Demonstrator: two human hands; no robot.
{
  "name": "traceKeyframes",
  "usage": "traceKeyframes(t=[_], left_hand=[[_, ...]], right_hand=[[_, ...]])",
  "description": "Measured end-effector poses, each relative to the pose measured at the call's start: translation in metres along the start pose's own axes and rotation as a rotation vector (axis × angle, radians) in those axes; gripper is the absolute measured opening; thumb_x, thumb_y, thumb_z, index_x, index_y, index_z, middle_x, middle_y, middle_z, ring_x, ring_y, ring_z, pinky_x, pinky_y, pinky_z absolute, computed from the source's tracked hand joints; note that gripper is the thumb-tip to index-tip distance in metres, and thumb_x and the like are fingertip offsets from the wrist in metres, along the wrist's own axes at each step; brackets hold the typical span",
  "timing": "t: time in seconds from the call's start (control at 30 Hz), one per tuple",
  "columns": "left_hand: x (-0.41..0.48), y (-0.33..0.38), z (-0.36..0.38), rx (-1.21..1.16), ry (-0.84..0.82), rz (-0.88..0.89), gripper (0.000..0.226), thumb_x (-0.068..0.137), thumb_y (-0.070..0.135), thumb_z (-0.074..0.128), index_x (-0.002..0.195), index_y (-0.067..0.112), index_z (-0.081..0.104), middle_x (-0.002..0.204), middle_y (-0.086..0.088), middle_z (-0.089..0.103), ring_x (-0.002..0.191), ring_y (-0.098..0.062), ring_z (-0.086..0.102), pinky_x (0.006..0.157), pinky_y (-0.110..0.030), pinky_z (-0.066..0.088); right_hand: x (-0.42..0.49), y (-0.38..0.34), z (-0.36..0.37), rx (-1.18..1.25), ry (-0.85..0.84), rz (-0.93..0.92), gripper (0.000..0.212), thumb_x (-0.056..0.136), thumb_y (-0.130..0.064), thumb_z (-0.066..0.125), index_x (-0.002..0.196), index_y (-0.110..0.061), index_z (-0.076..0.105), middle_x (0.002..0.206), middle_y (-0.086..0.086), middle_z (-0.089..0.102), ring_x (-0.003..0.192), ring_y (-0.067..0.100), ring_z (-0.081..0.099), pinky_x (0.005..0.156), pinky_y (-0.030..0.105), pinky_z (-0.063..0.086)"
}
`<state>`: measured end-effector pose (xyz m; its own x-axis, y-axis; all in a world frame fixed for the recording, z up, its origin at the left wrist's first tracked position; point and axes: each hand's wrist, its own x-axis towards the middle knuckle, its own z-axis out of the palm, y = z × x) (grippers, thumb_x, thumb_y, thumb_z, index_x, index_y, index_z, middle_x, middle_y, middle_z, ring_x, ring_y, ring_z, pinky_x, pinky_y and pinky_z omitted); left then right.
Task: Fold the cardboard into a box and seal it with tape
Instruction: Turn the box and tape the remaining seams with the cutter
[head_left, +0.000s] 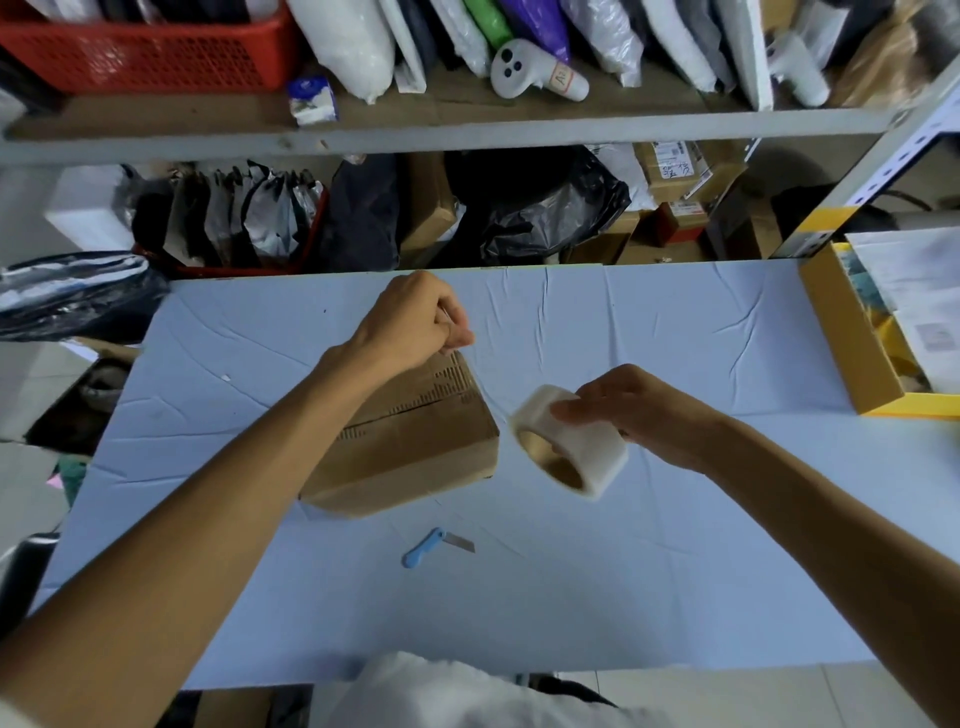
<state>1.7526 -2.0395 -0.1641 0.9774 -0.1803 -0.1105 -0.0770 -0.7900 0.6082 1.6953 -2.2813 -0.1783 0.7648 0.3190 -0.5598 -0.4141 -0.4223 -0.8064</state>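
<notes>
We see the left hand (415, 317) above the far corner of a brown cardboard box (415, 447), fingers clenched in a pinch on the end of a faint, clear tape strip (483, 387). The box sits on a pale blue tabletop (675, 571), its top flaps folded shut. Just in front of the box lies a small blue-handled knife (434, 546), blade out. Right of the box, the right hand (644, 415) grasps a tape roll (569, 441) held above the tabletop. Well right of the box stands an open yellow carton (852, 353).
</notes>
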Motion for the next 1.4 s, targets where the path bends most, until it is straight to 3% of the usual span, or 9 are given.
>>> traceKeyframes(t=[0.07,0.17,0.3,0.47,0.67,0.9,1.13,1.4], left_hand=[[0.000,0.002,-0.002,-0.007,0.049,0.029,0.006,0.080,0.012,0.075,0.078,0.008,0.070,0.070,-0.005,0.072,0.064,-0.009,0.068,0.072,-0.034,0.059],[0.003,0.003,-0.002,0.017,0.044,0.066,0.006,0.078,0.009,0.075,0.076,0.008,0.070,0.071,-0.006,0.072,0.068,-0.011,0.069,0.075,-0.034,0.058],[0.006,-0.010,-0.002,0.018,0.030,0.039,0.012,0.079,0.016,0.077,0.080,0.009,0.067,0.073,-0.005,0.071,0.067,-0.011,0.067,0.072,-0.034,0.056],[0.006,-0.022,-0.008,-0.091,-0.028,-0.008,0.012,0.081,0.015,0.074,0.085,0.008,0.065,0.076,-0.007,0.069,0.068,-0.011,0.065,0.067,-0.028,0.052],[0.014,-0.036,-0.007,-0.057,-0.115,0.035,0.008,0.082,0.014,0.073,0.082,0.013,0.065,0.082,-0.007,0.070,0.077,-0.019,0.068,0.074,-0.045,0.059],[0.036,-0.043,-0.010,-0.007,-0.139,0.147,0.010,0.081,0.011,0.074,0.085,0.006,0.067,0.080,-0.010,0.069,0.074,-0.020,0.066,0.072,-0.039,0.058],[0.051,-0.047,-0.001,0.056,-0.206,0.189,0.012,0.079,0.012,0.076,0.086,0.006,0.068,0.078,-0.009,0.069,0.074,-0.017,0.065,0.065,-0.027,0.050],[0.059,-0.053,0.002,0.086,-0.247,0.156,0.012,0.077,0.013,0.078,0.083,0.009,0.068,0.076,-0.008,0.069,0.074,-0.019,0.067,0.071,-0.034,0.055]], right_hand=[[0.001,-0.003,0.005,-0.124,0.047,0.118,0.044,0.073,-0.043,0.076,0.072,-0.001,0.063,0.068,0.008,0.056,0.068,0.023,0.055,0.065,0.030,0.038],[0.003,0.003,0.020,-0.451,0.179,0.289,0.050,0.078,-0.057,0.067,0.068,-0.013,0.045,0.066,0.000,0.046,0.059,0.015,0.044,0.054,0.026,0.030],[-0.006,-0.003,0.028,-0.268,0.306,0.320,0.055,0.074,-0.060,0.067,0.073,-0.010,0.047,0.065,0.002,0.043,0.057,0.018,0.042,0.052,0.028,0.027],[-0.023,-0.006,0.045,-0.246,0.321,0.227,0.037,0.080,-0.044,0.067,0.073,-0.011,0.049,0.071,0.009,0.044,0.063,0.022,0.041,0.056,0.029,0.026],[-0.025,-0.011,0.067,-0.224,0.372,0.358,0.050,0.073,-0.050,0.071,0.067,-0.011,0.040,0.064,0.004,0.039,0.055,0.020,0.036,0.051,0.028,0.024],[-0.016,-0.007,0.090,-0.109,0.468,0.365,0.050,0.071,-0.056,0.068,0.071,-0.010,0.050,0.079,0.015,0.067,0.058,0.024,0.053,0.054,0.027,0.034],[-0.010,-0.007,0.100,-0.108,0.521,0.417,0.048,0.076,-0.051,0.068,0.070,-0.009,0.045,0.063,0.004,0.043,0.052,0.019,0.039,0.049,0.026,0.027],[0.000,-0.004,0.104,-0.107,0.513,0.434,0.047,0.077,-0.049,0.068,0.070,-0.009,0.044,0.062,0.003,0.040,0.051,0.018,0.036,0.047,0.026,0.025]])
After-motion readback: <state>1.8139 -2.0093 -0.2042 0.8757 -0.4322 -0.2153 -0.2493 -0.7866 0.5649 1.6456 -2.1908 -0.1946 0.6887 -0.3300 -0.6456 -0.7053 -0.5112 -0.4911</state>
